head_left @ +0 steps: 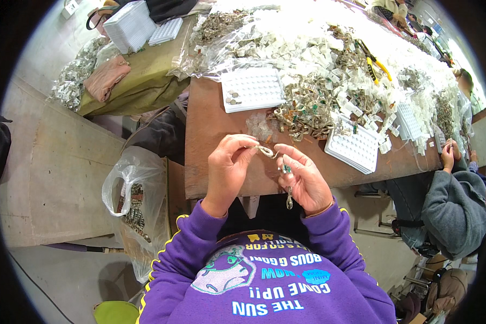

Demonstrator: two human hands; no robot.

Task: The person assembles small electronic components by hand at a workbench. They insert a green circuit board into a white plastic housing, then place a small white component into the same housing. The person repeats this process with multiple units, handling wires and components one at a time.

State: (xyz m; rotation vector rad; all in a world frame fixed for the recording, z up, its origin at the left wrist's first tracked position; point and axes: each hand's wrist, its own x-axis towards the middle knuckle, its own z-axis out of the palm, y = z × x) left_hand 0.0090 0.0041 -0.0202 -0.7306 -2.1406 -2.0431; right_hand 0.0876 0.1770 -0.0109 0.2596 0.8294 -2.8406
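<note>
Just over the table's front edge, my left hand (229,164) pinches one end of a small silvery looped metal piece (266,152) between thumb and fingertips. The other end of that piece meets the fingers of my right hand (306,181), which is closed too. Out of the right hand hang a small metal piece with a green part (285,169) and a shiny piece (290,201) below it. Whether these are joined to the looped piece I cannot tell. Close beyond the hands is a heap of similar metal pieces (308,116), some with green parts.
A white dimpled tray (252,86) holds a few round bits; stacked white trays (352,144) lie at right. Pliers with yellow handles (375,67) rest on a large pile of clear plastic pieces (313,54). A plastic bag (140,178) hangs at left. Another person (453,205) sits at right.
</note>
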